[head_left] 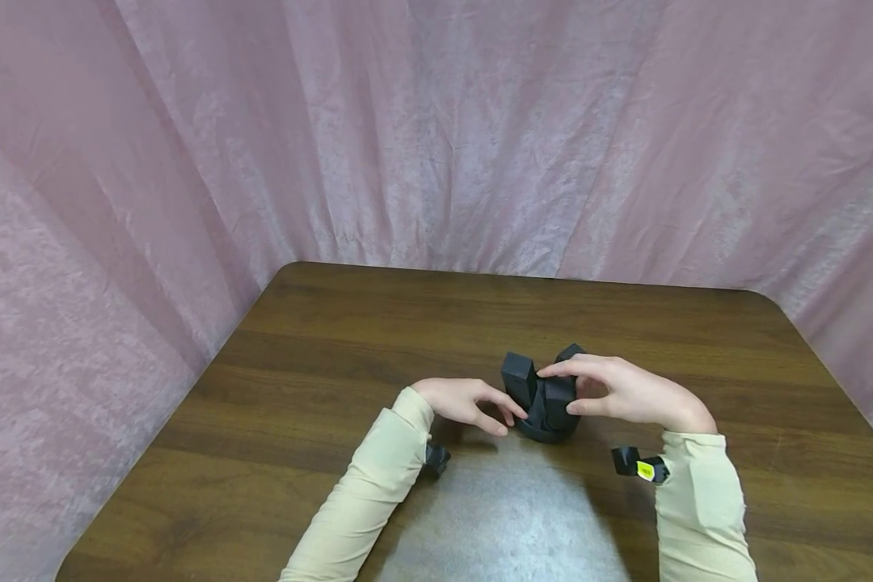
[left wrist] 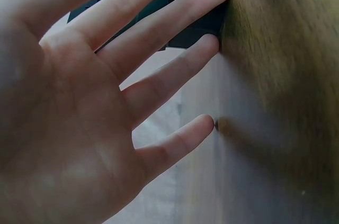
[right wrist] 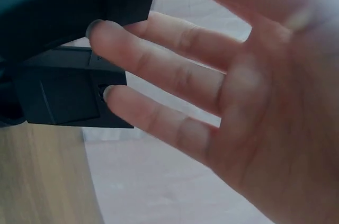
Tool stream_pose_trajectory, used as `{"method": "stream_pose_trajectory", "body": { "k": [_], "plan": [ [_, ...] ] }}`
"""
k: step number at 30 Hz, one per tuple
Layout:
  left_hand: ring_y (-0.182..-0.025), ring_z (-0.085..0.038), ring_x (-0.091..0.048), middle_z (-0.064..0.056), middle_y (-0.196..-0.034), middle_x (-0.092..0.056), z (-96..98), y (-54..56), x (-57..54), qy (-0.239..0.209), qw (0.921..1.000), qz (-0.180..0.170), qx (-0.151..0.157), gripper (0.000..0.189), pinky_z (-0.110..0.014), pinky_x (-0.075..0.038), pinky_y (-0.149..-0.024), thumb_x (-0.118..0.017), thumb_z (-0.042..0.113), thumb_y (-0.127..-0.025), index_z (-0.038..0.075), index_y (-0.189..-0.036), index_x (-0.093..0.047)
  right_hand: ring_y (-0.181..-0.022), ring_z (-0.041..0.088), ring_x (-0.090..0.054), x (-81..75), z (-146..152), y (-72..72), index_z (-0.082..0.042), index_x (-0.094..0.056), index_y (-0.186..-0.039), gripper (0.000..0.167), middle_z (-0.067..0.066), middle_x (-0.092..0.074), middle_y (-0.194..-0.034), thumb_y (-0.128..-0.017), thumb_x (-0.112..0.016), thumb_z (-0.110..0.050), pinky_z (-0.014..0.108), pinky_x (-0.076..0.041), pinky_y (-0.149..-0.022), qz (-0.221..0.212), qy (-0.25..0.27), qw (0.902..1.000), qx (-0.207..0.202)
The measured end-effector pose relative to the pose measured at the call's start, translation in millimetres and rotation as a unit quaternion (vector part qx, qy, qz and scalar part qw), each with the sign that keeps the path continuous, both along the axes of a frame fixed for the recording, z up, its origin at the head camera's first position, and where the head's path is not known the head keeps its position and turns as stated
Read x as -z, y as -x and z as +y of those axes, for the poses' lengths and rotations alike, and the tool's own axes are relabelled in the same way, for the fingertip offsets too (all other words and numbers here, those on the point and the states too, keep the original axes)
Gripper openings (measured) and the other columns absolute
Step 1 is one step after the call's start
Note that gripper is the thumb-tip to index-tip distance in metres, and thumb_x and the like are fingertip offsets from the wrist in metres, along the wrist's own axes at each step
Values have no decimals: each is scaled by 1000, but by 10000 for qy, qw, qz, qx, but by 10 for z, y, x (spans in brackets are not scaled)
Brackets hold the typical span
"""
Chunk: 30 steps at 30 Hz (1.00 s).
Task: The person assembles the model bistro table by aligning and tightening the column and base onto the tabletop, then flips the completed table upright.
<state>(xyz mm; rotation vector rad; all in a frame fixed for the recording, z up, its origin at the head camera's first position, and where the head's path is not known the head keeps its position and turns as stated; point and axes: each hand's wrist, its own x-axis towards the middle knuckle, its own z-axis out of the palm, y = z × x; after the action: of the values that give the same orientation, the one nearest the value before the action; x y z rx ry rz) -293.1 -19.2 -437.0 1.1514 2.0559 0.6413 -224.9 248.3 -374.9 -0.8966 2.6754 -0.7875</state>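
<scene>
A matte black object (head_left: 546, 436) with a rounded base and several upright block-like parts stands on the table; its exact kind does not show. My left hand (head_left: 473, 402) reaches in from the left, fingers extended, with fingertips right at the base. In the left wrist view the palm of the left hand (left wrist: 95, 113) faces the camera, fingers spread and low over the wood. My right hand (head_left: 622, 392) holds the right-hand block between thumb and fingers. In the right wrist view, fingertips of the right hand (right wrist: 175, 81) lie along black block edges (right wrist: 63, 91).
The brown wooden table (head_left: 320, 339) has rounded far corners. Pink curtains (head_left: 436, 137) hang behind and to the left of it. A black strap-like piece (head_left: 640, 465) is at the right sleeve, and a dark one (head_left: 436, 459) at the left sleeve.
</scene>
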Motion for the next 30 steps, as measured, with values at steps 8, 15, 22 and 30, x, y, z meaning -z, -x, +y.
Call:
{"method": "stream_pose_trajectory", "body": {
  "k": [8, 15, 22, 30],
  "plan": [
    [-111, -2, -56, 4, -117, -67, 10, -8, -4, -76, 10000, 13, -35, 40, -19, -40, -98, -62, 28, -95, 24, -134, -58, -85, 3, -58, -7, 31, -10, -13, -55, -135, 51, 1, -62, -106, -88, -71, -23, 24, -49, -72, -91, 118, 9998, 142],
    [-108, 0, -55, 3, -116, -66, 22, -9, -10, -144, 9999, -35, -50, 38, -17, -40, -95, -61, 25, -96, 23, -134, -59, -95, 12, -62, 2, 24, 14, -15, -61, -117, 29, -4, -66, -103, -90, -69, -23, 31, -53, -81, 377, 188, 9986, 313],
    [-107, -1, -55, 1, -116, -67, 36, -19, -13, -143, 9998, -20, -118, 36, -17, -40, -95, -60, 22, -97, 22, -132, -60, -95, 14, -66, 37, 17, 58, -17, -59, -119, 28, 3, -67, -113, -93, -65, -16, 25, -49, -72, 154, 375, 9991, 135],
    [-106, 0, -56, 0, -116, -67, 41, -33, -32, -159, 9997, -34, -185, 35, -17, -40, -95, -59, 20, -97, 22, -131, -61, -84, 9, -63, 70, 48, 80, -19, -58, -120, 28, 8, -65, -111, -93, -65, -24, 24, -48, -68, 269, 351, 9985, 331]
  ]
}}
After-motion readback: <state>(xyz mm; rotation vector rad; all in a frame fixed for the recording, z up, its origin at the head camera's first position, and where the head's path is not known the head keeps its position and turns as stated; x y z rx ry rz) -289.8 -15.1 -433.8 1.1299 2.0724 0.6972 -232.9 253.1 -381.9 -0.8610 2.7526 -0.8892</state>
